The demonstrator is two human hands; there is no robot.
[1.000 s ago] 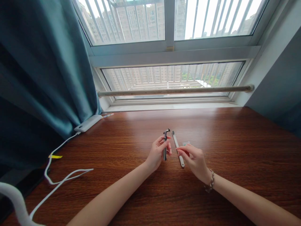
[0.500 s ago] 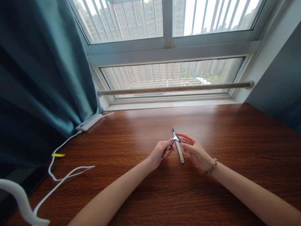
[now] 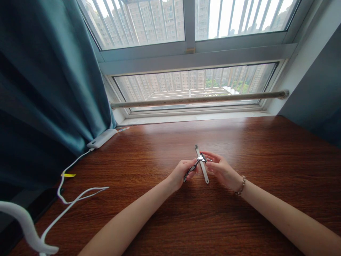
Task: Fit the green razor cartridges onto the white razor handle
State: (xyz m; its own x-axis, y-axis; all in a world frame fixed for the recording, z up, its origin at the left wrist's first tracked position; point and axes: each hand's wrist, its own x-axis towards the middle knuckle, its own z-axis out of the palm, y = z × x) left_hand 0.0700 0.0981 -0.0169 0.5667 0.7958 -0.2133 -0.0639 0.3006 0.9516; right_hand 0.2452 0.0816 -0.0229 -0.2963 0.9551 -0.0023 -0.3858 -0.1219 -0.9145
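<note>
1. While both hands work close together, a slim black-and-silver razor (image 3: 196, 165) spans the gap between them, over the glossy reddish-brown wooden table (image 3: 186, 224).
2. Left hand (image 3: 181, 173): thumb and fingers pinch the razor's handle.
3. Right hand (image 3: 222, 172): fingers curve about the razor's silver head; whether they grip it, or some small piece there, cannot tell.
4. Progress, by judgement: razor is up in hand, head turned to the right fingers; handling at the head looks unfinished, razor not set down.
5. Beneath: straight, pale grey toothbrush (image 3: 204, 173) on the table, crossing behind the razor; no finger clearly on it.
6. Farther left: white oblong box (image 3: 102, 138), white cable (image 3: 64, 156), blue-green satiny curtain (image 3: 66, 89).
</note>
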